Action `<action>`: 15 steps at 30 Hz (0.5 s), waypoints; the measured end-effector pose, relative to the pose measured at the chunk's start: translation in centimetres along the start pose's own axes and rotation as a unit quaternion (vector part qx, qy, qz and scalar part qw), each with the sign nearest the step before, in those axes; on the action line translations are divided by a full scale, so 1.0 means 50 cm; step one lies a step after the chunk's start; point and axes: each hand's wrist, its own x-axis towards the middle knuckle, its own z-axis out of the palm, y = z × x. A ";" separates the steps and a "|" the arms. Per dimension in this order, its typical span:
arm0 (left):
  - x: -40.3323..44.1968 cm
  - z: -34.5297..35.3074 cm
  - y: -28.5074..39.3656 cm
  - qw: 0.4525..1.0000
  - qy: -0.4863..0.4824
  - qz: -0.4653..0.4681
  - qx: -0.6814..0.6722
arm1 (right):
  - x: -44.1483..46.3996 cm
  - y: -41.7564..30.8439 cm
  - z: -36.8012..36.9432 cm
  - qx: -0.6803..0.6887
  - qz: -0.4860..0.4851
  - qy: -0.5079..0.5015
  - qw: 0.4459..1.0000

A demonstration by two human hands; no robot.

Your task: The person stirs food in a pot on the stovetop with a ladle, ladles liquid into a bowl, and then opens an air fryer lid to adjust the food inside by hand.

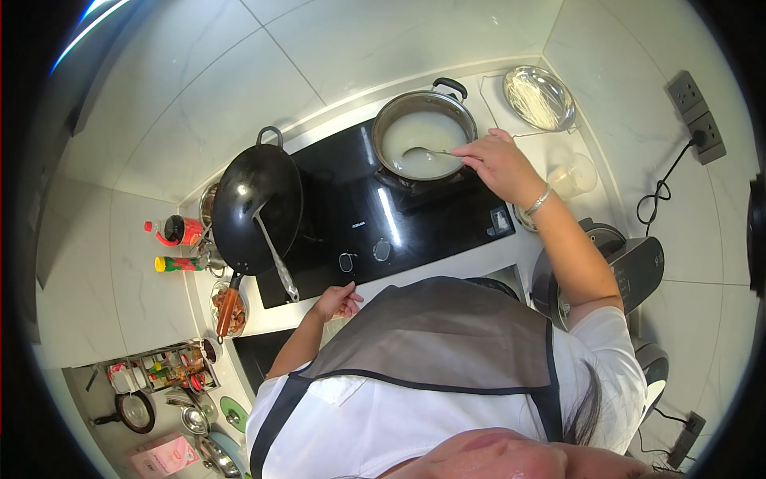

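Note:
My right hand [503,164] is closed on the handle of a metal spoon [416,151], and the spoon's bowl is over the cooking pot [381,128]. Cloudy whitish liquid [427,132] fills part of the pot, which stands on the right of the black cooktop [359,255]. By the cooktop's front edge, my left hand [337,302] is held with loosely bent fingers and nothing in it. Nearest to it is the handle of a metal spatula [278,259], whose head lies in the black wok [251,215].
A plate of pale noodle-like strands [538,96] sits at the back right. Beside my right arm are a clear plastic container [573,176] and a dark appliance with its lid raised [638,275]. To the left are bottles [179,263] and a bowl of brownish food [236,318].

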 end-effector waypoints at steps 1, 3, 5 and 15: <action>0.000 0.001 0.001 1.000 0.001 -0.001 0.000 | -0.002 0.002 0.014 -0.002 0.002 0.000 1.000; 0.002 0.000 0.000 1.000 0.001 -0.003 0.004 | -0.005 0.008 0.039 -0.015 0.001 0.009 1.000; 0.002 -0.001 0.000 1.000 0.000 -0.005 0.004 | -0.007 0.016 0.061 -0.039 -0.006 0.028 0.999; 0.004 -0.004 -0.003 1.000 -0.006 -0.004 -0.002 | -0.008 0.078 0.067 -0.004 0.090 0.104 0.990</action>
